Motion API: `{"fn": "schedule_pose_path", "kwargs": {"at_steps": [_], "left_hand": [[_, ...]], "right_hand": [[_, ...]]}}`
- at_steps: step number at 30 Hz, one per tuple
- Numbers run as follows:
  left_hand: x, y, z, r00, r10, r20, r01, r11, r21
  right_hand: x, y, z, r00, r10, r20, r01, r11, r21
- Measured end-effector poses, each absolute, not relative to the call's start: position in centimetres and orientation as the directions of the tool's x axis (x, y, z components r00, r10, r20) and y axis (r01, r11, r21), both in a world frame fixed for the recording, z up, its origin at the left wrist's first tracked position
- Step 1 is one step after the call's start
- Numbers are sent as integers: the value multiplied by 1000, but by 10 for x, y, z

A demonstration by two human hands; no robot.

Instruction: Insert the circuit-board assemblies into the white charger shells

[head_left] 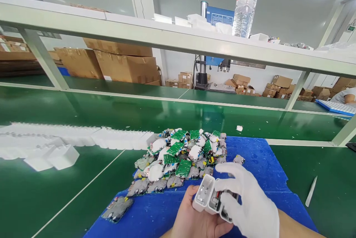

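Observation:
My left hand (196, 217), bare, is wrapped round several small white plastic housings (204, 195) standing side by side with their open ends up. The leftmost housing shows metal contacts inside; the middle one holds dark and red parts. My right hand (244, 201), in a white glove, bends its fingers over the middle and right housings and partly hides them. Whether its fingertips pinch a part cannot be made out. Just beyond my hands lies a heap of green circuit boards (183, 168) with white and grey potting on a blue mat (250, 152).
Rows of white housings (63, 156) stand at the left on the green table (91, 115). White tweezers (311, 191) lie at the right. A shelf (167, 37) carrying a bottle (246, 7) crosses above. Cartons (125, 65) and a person's arm (349, 98) are behind.

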State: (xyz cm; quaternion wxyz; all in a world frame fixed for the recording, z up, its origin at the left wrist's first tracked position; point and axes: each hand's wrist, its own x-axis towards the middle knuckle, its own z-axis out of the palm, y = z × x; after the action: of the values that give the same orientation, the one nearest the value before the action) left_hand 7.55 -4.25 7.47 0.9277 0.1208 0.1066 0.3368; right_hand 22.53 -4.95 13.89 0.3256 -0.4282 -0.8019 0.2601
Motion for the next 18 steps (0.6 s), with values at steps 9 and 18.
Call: {"fn": "schedule_pose_path", "kwargs": {"at_steps": [9,18], "left_hand": [[74,-40,77,750,649,-130,-583,741,334],[73,-40,76,784,612,-103,-571,776,268]], "right_hand": [[243,-33,137,-482,802,353,451,573,-685],[240,-44,137,-577,704,413,479,702,-527]]}}
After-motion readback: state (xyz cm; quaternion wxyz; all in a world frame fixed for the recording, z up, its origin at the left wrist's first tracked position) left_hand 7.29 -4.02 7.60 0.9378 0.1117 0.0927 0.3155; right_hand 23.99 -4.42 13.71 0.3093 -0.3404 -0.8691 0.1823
